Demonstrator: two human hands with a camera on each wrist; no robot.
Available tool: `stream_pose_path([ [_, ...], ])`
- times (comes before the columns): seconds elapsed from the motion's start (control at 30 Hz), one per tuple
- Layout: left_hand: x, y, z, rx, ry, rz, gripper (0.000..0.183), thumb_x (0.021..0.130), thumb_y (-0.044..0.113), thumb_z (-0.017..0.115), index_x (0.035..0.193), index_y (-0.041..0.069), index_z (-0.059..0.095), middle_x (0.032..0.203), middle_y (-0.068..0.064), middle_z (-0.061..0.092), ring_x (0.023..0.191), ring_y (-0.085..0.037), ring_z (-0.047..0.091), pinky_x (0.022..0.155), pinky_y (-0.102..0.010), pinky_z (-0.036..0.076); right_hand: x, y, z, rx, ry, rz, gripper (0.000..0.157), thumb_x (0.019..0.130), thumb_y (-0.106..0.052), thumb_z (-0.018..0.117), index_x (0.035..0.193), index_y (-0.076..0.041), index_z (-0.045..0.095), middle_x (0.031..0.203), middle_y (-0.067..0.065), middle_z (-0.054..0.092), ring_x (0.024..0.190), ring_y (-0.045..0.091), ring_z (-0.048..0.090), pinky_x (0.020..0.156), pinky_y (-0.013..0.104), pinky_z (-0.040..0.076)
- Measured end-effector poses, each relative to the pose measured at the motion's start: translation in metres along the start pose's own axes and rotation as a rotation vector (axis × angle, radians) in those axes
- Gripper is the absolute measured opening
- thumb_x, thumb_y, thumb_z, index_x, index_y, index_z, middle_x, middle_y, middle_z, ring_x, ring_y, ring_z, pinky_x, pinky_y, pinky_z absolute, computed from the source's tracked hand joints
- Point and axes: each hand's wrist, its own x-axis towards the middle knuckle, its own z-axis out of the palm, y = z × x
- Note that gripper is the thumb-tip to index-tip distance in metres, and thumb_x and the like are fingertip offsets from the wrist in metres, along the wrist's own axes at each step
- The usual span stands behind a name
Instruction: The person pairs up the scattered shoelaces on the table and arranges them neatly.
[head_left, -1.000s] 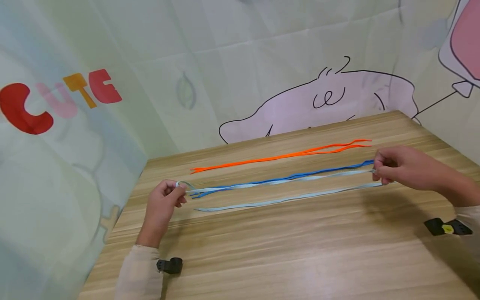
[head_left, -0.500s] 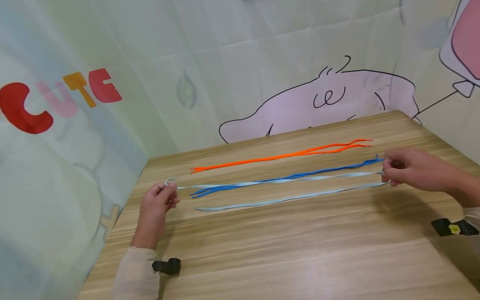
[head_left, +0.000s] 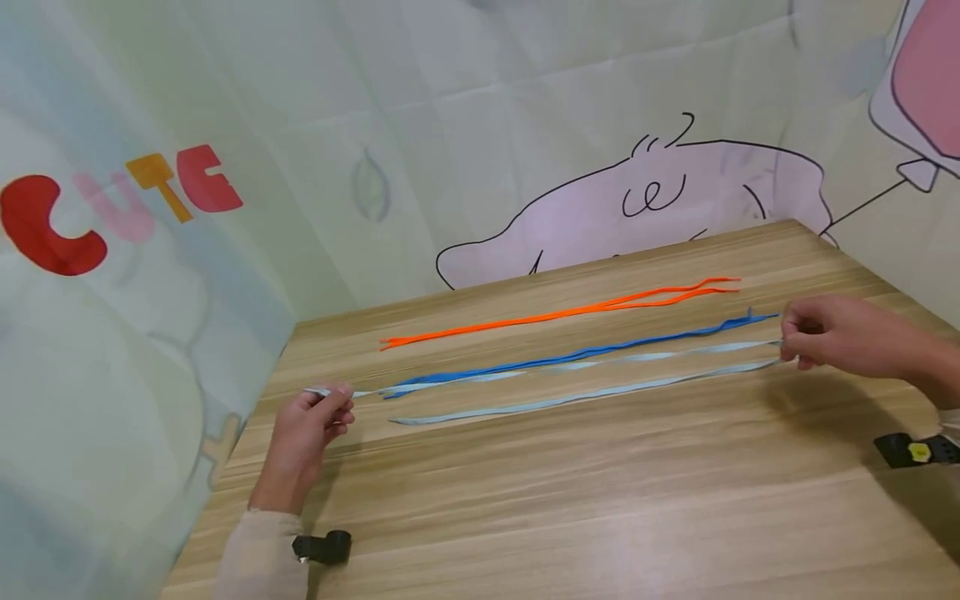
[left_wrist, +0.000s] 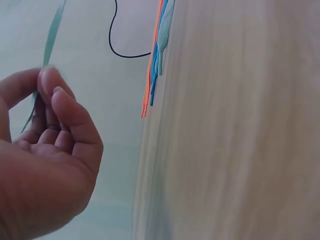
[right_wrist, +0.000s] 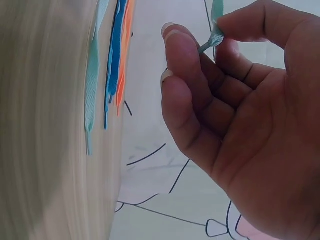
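Observation:
A pale blue-green shoelace (head_left: 738, 347) stretches across between my two hands. My left hand (head_left: 300, 442) pinches it close to one end, and a short tail sticks out past the fingers. At the other end, the thumb and fingers of my right hand (head_left: 855, 337) pinch the lace near its narrow tip (right_wrist: 204, 48). A second pale shoelace (head_left: 600, 393) lies straight on the table, nearer to me. Behind the held lace lies a pair of blue shoelaces (head_left: 645, 341), partly overlapped by it on the left. Farther back is a pair of orange shoelaces (head_left: 510, 322).
The wood-grain table (head_left: 570, 517) ends at a printed cloth backdrop (head_left: 480, 167) behind and to the left. A small black camera (head_left: 322, 547) is strapped at the left wrist, another camera (head_left: 911, 450) at the right.
My hands have moved apart, the left one leftward and the right one rightward, with the pale lace between them. The loop curling over the left fingers has flattened into a tail.

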Motion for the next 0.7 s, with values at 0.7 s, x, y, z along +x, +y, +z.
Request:
stream_pose_path([
  [0.7, 0.005, -0.01, 0.002, 0.321, -0.291, -0.018, 0.028, 0.098, 0.018, 0.067, 0.112, -0.007, 0.066, 0.086, -0.003, 0.068, 0.078, -0.01, 0.064, 0.071, -0.026, 0.054, 0.001, 0.039, -0.001, -0.148, -0.07, 0.052, 0.009, 0.091, -0.007, 0.069, 0.085, -0.009, 0.063, 0.077, -0.003, 0.054, 0.068, 0.011, 0.047, 0.057, 0.026, 0.04],
])
